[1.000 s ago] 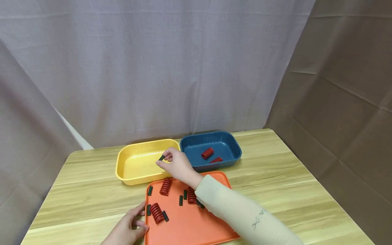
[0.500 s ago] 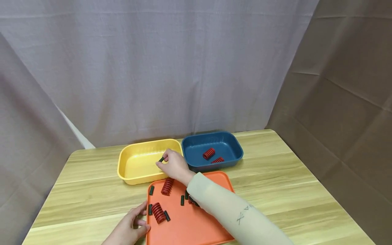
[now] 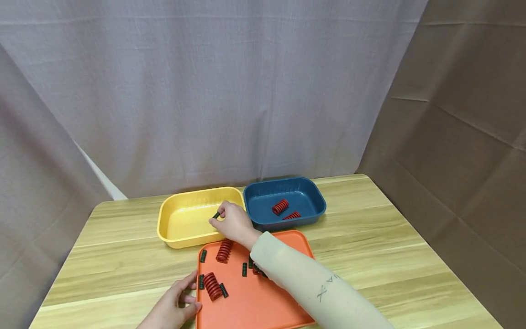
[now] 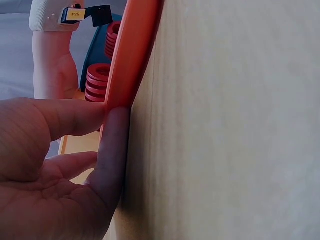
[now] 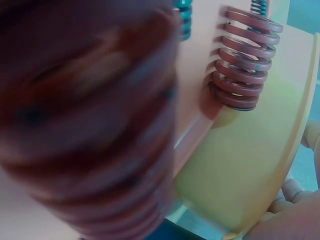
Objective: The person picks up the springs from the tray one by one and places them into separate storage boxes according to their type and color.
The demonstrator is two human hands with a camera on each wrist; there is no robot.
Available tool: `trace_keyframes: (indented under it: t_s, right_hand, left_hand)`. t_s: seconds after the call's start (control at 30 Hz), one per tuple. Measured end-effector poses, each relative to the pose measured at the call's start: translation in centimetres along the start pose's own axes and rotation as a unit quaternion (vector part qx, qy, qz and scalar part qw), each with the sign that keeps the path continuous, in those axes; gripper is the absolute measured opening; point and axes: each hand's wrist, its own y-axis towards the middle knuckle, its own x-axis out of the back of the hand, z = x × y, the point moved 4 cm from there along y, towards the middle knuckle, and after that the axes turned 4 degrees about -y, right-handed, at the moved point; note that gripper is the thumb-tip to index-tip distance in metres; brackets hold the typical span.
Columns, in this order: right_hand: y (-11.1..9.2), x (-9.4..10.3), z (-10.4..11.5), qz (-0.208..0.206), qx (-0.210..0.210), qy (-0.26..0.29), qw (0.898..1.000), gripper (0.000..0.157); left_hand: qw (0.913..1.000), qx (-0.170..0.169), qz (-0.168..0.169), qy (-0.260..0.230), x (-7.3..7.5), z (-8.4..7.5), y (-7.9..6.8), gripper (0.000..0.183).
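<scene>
Over the yellow bin (image 3: 181, 219), my right hand (image 3: 235, 225) pinches a small dark green coil spring (image 3: 216, 215) between thumb and fingers. At the tray's left side, my left hand (image 3: 170, 304) grips the edge of the orange tray (image 3: 255, 306); the left wrist view shows the thumb (image 4: 75, 116) on the rim and a finger beneath it. Large red coil springs (image 3: 212, 286) and several small dark green ones (image 3: 223, 290) lie on the tray. The right forearm partly hides a red spring there. One red spring (image 5: 242, 60) shows clearly in the right wrist view.
Right of the yellow bin stands a blue bin (image 3: 287, 224) with two red springs (image 3: 280, 206) inside. Both bins sit at the back of the wooden table (image 3: 370, 256), before a grey curtain (image 3: 197, 91). A brown cloth (image 3: 464, 114) hangs at the right.
The right forearm has swung slightly left, covering more of a red spring, while the hand stays over the yellow bin with its dark green spring. The left hand keeps its grip on the tray.
</scene>
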Motion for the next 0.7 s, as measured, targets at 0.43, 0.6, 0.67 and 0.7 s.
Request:
trace_keyframes:
  t_s: [0.43, 0.6, 0.67, 0.7]
  right_hand:
    - [0.0, 0.6, -0.2, 0.022, 0.006, 0.035, 0.999, 0.039]
    - [-0.4, 1.4, 0.1, 0.025, 0.018, 0.043, 0.999, 0.04]
    - [-0.8, 1.8, 0.2, 0.025, 0.025, 0.046, 0.998, 0.041]
    - [-1.0, 2.0, 0.2, 0.026, 0.029, 0.048, 0.998, 0.041]
  left_hand:
    - [1.0, 0.0, 0.0, -0.001, 0.0, 0.1, 0.0, 0.083]
    - [1.0, -0.003, 0.002, 0.009, 0.1, 0.1, 0.0, 0.084]
    - [0.9999, -0.003, 0.001, 0.013, 0.1, 0.1, 0.0, 0.084]
    - [0.9999, -0.003, 0.001, 0.013, 0.1, 0.1, 0.0, 0.084]
